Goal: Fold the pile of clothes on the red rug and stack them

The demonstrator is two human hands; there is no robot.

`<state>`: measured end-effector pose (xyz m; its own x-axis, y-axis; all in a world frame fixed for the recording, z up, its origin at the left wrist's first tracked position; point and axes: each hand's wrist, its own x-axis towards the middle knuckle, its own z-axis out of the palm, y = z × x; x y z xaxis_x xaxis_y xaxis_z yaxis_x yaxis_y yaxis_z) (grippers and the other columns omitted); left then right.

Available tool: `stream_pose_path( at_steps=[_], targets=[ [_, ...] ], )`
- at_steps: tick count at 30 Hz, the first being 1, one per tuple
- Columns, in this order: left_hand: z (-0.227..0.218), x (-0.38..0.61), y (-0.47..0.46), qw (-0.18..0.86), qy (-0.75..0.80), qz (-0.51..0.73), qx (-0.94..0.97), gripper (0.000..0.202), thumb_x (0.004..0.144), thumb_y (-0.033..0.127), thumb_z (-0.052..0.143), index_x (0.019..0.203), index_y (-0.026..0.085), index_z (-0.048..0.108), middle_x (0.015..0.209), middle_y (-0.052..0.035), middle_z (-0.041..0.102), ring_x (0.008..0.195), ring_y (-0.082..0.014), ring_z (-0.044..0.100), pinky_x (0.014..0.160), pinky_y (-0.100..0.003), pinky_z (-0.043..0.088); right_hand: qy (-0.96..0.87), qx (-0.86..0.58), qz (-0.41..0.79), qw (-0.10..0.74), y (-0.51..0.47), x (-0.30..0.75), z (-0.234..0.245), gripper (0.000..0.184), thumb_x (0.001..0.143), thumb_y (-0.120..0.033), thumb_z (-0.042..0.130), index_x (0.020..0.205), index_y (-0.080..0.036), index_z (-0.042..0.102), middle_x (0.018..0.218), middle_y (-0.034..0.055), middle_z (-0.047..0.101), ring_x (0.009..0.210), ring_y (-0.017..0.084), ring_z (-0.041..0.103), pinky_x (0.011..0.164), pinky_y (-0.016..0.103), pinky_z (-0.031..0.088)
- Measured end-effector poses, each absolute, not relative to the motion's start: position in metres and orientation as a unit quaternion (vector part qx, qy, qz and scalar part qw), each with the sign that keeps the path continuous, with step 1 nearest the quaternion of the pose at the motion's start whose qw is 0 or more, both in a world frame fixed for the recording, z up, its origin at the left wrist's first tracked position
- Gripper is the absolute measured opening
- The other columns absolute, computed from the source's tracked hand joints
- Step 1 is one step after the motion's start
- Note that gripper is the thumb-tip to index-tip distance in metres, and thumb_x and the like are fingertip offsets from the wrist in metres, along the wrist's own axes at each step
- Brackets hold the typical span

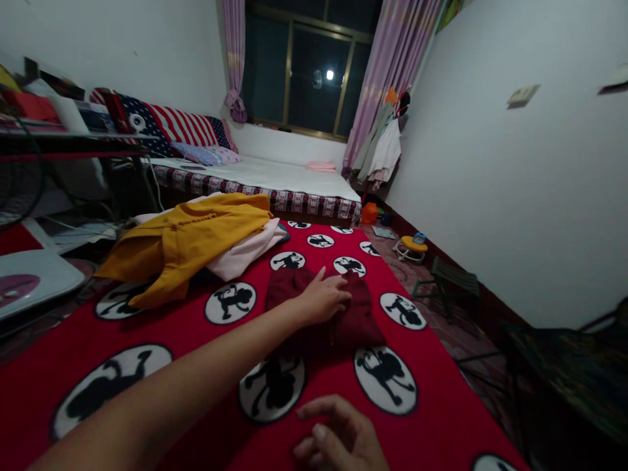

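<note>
Left hand lies flat, fingers spread, on folded dark red garment mid red cartoon-print blanket. Right hand curled, cut off at the bottom edge; cannot tell its grip. Mustard yellow garment heaped left; open blanket between.

Head camera looks down, forward over blanket.
</note>
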<state>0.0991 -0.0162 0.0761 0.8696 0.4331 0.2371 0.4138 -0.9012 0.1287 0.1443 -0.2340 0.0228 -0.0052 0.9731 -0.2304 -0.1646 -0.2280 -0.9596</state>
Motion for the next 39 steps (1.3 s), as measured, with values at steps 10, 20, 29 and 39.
stream_pose_path(
  at_steps=[10, 20, 29, 39],
  targets=[
    [0.031, 0.011, -0.052, 0.101, 0.377, 0.132, 0.911, 0.062, 0.095, 0.055, 0.034, 0.148, 0.025, 0.03, 0.157, -0.0076, 0.024, 0.144, -0.0261, 0.022, 0.115, -0.054, 0.016, -0.71, -0.651, 0.065, 0.26, -0.125, 0.244, 0.047, 0.051, 0.09, -0.045, 0.048, 0.136, -0.022, 0.05, 0.142, 0.0115, 0.049, 0.132, 0.027, 0.043, 0.107, 0.048, 0.032],
    [0.072, 0.024, 0.011, 0.056, 0.498, 0.175, 0.848, 0.035, 0.085, 0.033, 0.059, 0.118, 0.024, 0.062, 0.122, -0.0095, 0.062, 0.114, -0.0265, 0.056, 0.092, -0.036, 0.045, -0.638, -0.716, 0.016, 0.283, -0.032, 0.267, 0.076, 0.027, 0.083, -0.022, 0.058, 0.108, -0.02, 0.068, 0.111, 0.0069, 0.069, 0.099, 0.018, 0.064, 0.085, 0.027, 0.045],
    [0.056, 0.026, 0.008, 0.059, 0.504, 0.282, 0.814, 0.015, 0.088, 0.025, 0.054, 0.101, 0.023, 0.061, 0.106, -0.0062, 0.063, 0.097, -0.0218, 0.062, 0.083, -0.031, 0.048, -0.627, -0.679, 0.055, 0.377, -0.021, 0.246, 0.036, 0.02, 0.083, -0.027, 0.056, 0.096, -0.017, 0.067, 0.095, 0.0087, 0.068, 0.088, 0.021, 0.062, 0.082, 0.035, 0.048],
    [0.054, 0.046, -0.018, 0.131, 0.383, 0.25, 0.879, 0.044, 0.093, 0.036, 0.046, 0.133, 0.017, 0.049, 0.145, -0.0133, 0.043, 0.136, -0.0257, 0.037, 0.112, -0.043, 0.032, -0.716, -0.642, 0.033, 0.272, -0.044, 0.224, 0.028, 0.049, 0.094, -0.035, 0.039, 0.14, -0.017, 0.044, 0.152, 0.0115, 0.035, 0.142, 0.024, 0.027, 0.113, 0.049, 0.027]
  ],
)
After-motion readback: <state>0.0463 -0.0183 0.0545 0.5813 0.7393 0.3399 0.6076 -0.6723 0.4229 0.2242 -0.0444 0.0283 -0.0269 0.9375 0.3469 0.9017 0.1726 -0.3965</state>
